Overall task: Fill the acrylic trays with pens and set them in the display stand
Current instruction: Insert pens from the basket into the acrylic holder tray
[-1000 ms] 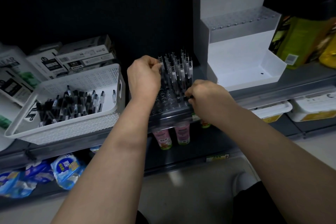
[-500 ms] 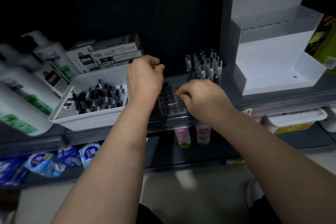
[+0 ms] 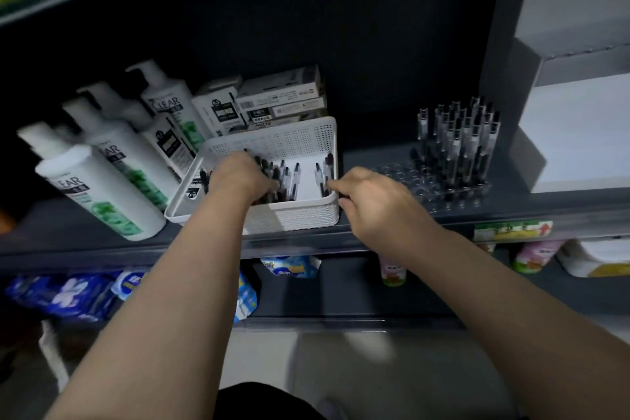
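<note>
On a dark grey shop shelf (image 3: 361, 164) with a black back panel, in dim light, stands one white perforated basket (image 3: 272, 133) of loose black-and-clear pens (image 3: 289, 181). The left hand (image 3: 238, 177) is plunged into that heap, fingers bent down among the pens and hiding them, so whether it grips any cannot be told. The right hand (image 3: 371, 201) hovers at the basket's front right corner, forefinger stretched toward two or three pens lying by the right wall, the other fingers loosely bent, nothing held. Just to the right sits one acrylic tray (image 3: 402, 177) – its near holes bare, its far rows filled with upright pens (image 3: 456, 140), too crowded to count. Beyond it rises one white stepped display stand (image 3: 579, 133), with no tray visible on its steps. Left of the basket lean four white CLEAR pump bottles (image 3: 102, 194), and behind it a stack of pen boxes (image 3: 279, 95). Below, a lower shelf carries blue packets (image 3: 68, 293) and two pink bottles (image 3: 392, 271) – pale floor (image 3: 341, 368) underneath.
</note>
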